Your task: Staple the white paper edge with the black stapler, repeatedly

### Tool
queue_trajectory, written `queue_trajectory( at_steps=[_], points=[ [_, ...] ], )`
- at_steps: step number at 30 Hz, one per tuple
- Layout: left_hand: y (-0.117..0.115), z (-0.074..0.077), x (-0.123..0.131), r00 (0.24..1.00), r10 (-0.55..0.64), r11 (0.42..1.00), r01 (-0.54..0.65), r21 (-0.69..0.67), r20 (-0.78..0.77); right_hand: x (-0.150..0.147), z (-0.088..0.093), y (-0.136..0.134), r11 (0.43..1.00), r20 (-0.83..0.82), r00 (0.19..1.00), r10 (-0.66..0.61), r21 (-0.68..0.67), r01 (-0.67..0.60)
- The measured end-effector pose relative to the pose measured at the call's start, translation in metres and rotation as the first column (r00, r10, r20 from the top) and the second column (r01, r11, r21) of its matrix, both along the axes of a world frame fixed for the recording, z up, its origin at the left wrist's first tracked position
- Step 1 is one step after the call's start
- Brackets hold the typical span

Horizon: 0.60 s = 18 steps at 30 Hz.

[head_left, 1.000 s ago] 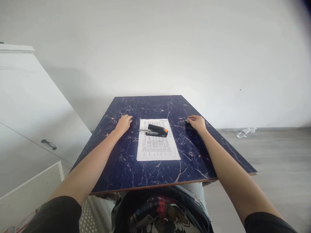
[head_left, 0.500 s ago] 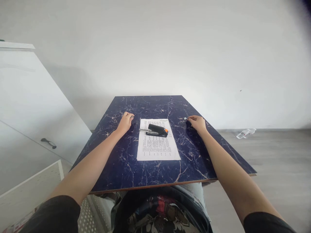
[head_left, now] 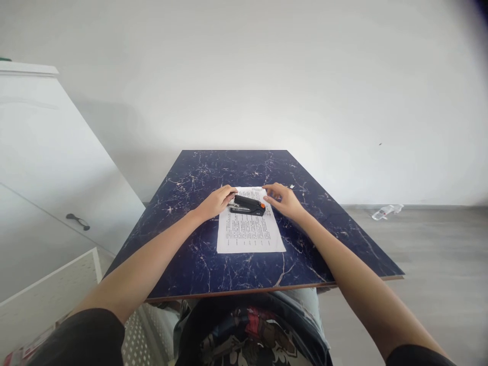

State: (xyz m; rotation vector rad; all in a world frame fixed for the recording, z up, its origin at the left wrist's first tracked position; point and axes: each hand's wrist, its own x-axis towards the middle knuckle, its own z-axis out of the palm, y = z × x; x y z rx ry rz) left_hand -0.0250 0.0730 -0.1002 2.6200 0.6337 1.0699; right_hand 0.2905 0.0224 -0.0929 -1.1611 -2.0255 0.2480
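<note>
Both hands have come in from the table's outer flanks to the middle since half a second ago; stapler and paper unchanged.

- Left hand [head_left: 218, 201]: fingers loosely curled, tips at the metal left end of the black stapler [head_left: 248, 205]. Looks like contact; no closed grip visible.
- Right hand [head_left: 284, 199]: fingers spread and relaxed, over the far right corner of the printed sheet [head_left: 249, 231], just beside the stapler's orange end. Holds nothing.
- Stapler lies crosswise on the far part of the sheet, shut, between the two hands.
- Sheet lies flat on the dark blue marbled tabletop [head_left: 190, 264], about central. One leaf or several: cannot tell.
- Off-table: white cabinet [head_left: 46, 168] on the left, clear plastic bottle [head_left: 385, 211] on the floor at right.

Risk, as judged: the stapler rests loose on paper over a glossy surface. A push from the left fingertips alone, with the right hand not pressing down, could slide the stapler and drag the sheet askew.
</note>
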Motion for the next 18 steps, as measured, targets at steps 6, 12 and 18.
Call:
queue_trajectory(
  at_steps=[6, 12, 18],
  points=[
    [0.005, 0.001, -0.007, 0.987, 0.128, 0.991, -0.124, -0.05, 0.096, -0.023, -0.009, -0.008, 0.991, 0.119, 0.984, 0.13, -0.041, -0.126],
    [0.017, -0.006, -0.004, 0.829, 0.335, 0.843, -0.05, -0.536, 0.449, -0.032, -0.01, -0.013, 0.986, 0.203, 0.966, 0.161, -0.066, -0.151],
    [0.015, -0.005, -0.004, 0.802, 0.418, 0.737, -0.024, -0.675, 0.428, -0.033, -0.012, -0.013, 0.989, 0.198, 0.972, 0.128, -0.098, -0.11]
  ],
)
